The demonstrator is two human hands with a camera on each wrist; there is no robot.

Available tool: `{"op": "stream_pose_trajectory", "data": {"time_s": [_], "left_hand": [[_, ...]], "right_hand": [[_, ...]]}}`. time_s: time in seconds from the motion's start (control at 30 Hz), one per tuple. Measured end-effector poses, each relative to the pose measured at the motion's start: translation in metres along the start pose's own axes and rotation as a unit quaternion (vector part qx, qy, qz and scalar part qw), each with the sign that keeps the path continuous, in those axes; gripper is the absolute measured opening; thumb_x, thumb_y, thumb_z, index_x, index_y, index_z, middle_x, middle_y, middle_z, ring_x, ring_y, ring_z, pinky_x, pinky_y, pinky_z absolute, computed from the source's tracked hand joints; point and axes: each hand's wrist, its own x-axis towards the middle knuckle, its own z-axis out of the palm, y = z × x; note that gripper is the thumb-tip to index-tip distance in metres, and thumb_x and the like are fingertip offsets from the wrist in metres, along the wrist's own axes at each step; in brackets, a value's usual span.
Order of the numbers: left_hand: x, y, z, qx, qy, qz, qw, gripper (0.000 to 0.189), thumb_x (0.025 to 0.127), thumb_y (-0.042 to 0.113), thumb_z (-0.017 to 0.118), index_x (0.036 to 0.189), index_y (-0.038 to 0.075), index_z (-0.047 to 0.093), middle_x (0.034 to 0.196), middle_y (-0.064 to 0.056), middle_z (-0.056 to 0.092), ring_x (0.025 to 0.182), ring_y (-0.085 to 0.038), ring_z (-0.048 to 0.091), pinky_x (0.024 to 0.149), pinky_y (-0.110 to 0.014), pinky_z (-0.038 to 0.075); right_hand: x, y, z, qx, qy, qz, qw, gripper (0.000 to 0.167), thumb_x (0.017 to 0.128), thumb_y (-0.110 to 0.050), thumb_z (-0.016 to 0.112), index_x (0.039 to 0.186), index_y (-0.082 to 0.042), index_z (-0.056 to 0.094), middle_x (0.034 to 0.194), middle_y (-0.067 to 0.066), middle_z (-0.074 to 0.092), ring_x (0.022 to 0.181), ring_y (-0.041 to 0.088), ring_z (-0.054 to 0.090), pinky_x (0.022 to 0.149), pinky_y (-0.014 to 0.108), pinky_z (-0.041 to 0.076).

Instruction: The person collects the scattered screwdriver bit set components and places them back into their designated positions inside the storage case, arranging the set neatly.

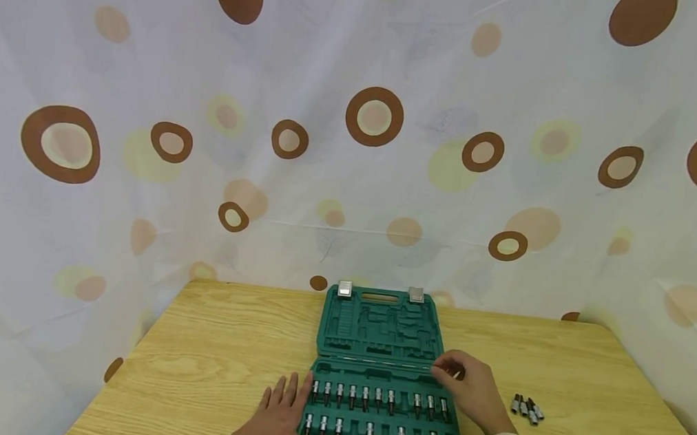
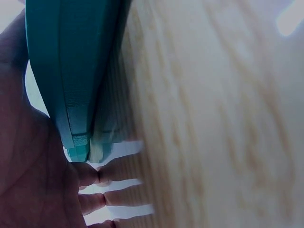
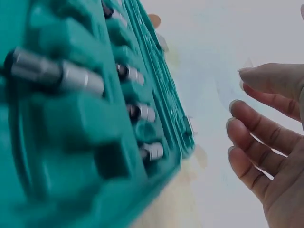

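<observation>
An open green plastic tool case [image 1: 336,367] lies on the table, lid laid back toward the wall. Two rows of silver bit sockets [image 1: 365,395] with dark tips sit in its base; some slots hold nothing. My left hand [image 1: 281,420] lies flat with fingers spread at the case's left edge, its thumb over the front left corner. Above the case's right side, near the hinge, my right hand [image 1: 475,389] has loosely bent fingers. In the right wrist view that hand [image 3: 273,137] shows nothing between thumb and fingers, apart from the seated bit sockets [image 3: 80,80].
Several loose bit sockets [image 1: 525,407] lie in a small group on the table, right of the case. The lid [image 1: 379,325] has moulded hollows and two metal latches [image 1: 345,288]. A wood-grain table [image 1: 186,362] meets a dotted curtain [image 1: 325,195] behind.
</observation>
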Motion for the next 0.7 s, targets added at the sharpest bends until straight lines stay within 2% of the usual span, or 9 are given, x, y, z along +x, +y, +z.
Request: {"op": "stream_pose_trajectory", "data": {"time_s": [0.2, 0.43, 0.7], "left_hand": [[0.0, 0.001, -0.001, 0.001, 0.001, 0.0, 1.0, 0.116, 0.076, 0.069, 0.065, 0.156, 0.009, 0.007, 0.156, -0.025, 0.014, 0.143, -0.047, 0.012, 0.109, -0.065, 0.014], [0.001, 0.0, 0.001, -0.001, -0.002, -0.003, 1.0, 0.116, 0.076, 0.069, 0.066, 0.156, 0.01, 0.007, 0.156, -0.025, 0.014, 0.143, -0.047, 0.011, 0.11, -0.065, 0.014], [0.0, 0.0, 0.001, 0.004, 0.004, 0.005, 1.0, 0.116, 0.076, 0.068, 0.067, 0.156, 0.007, 0.009, 0.156, -0.025, 0.015, 0.143, -0.047, 0.013, 0.11, -0.064, 0.014]], "right_hand": [[-0.007, 0.012, -0.012, -0.023, 0.047, -0.009, 0.9986, 0.012, 0.093, -0.017, 0.067, 0.1, -0.007, 0.069, 0.086, -0.002, 0.064, 0.074, 0.008, 0.056, 0.066, 0.026, 0.048], [-0.016, 0.028, -0.027, -0.039, 0.084, 0.015, 0.9956, 0.017, 0.093, -0.022, 0.068, 0.099, -0.006, 0.069, 0.086, 0.0, 0.065, 0.073, 0.007, 0.057, 0.064, 0.024, 0.048], [-0.026, 0.045, -0.041, -0.052, 0.101, 0.047, 0.9924, 0.024, 0.094, -0.027, 0.066, 0.102, -0.004, 0.069, 0.088, 0.002, 0.066, 0.072, 0.005, 0.056, 0.064, 0.023, 0.047]]}}
